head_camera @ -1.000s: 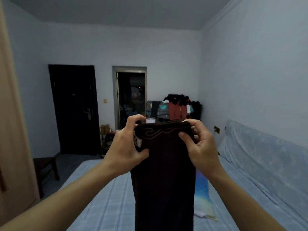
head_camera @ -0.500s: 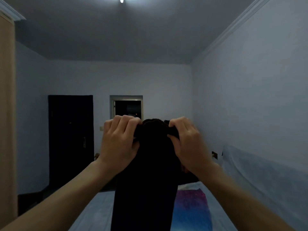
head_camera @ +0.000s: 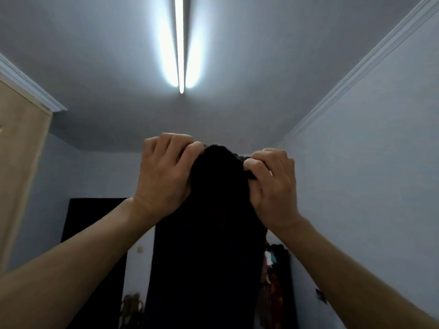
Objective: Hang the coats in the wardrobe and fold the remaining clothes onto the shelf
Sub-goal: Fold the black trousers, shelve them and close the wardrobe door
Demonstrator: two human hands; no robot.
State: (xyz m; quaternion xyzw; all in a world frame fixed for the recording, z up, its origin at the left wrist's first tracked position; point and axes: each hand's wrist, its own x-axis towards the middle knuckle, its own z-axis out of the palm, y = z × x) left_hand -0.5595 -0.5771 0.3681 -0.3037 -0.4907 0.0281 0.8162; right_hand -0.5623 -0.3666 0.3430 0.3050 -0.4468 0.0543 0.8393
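Ceiling light; two hands grip one garment.

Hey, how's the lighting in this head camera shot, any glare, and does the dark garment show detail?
Head view: the long white ceiling tube light blooms into glare on both sides. Head view: the dark knitted garment is backlit, almost pure black, its knit texture showing only at the top edge. Head view: the left hand and right hand gripping it are dim but sharp.
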